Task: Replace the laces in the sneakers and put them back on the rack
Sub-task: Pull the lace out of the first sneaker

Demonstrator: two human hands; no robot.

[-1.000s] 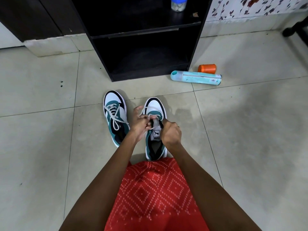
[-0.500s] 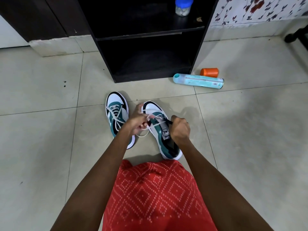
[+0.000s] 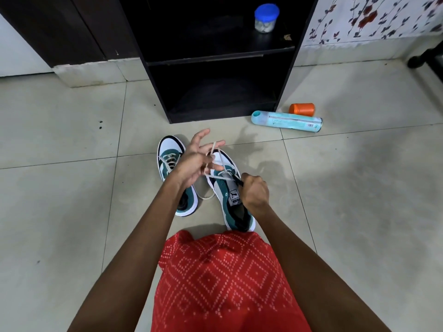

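The laced teal-and-white sneaker stands on the grey tiled floor, untouched. Beside it the person's left hand has lifted since half a second ago — fingers now spread, the cream lace drawn up over them and pinched taut above the toe. The second teal-and-white sneaker lies below, only partly laced by my reading. The right hand stays clenched on the lace's dark tip at the eyelets. Slack is being pulled through; threading continues. The black wooden rack behind awaits both shoes.
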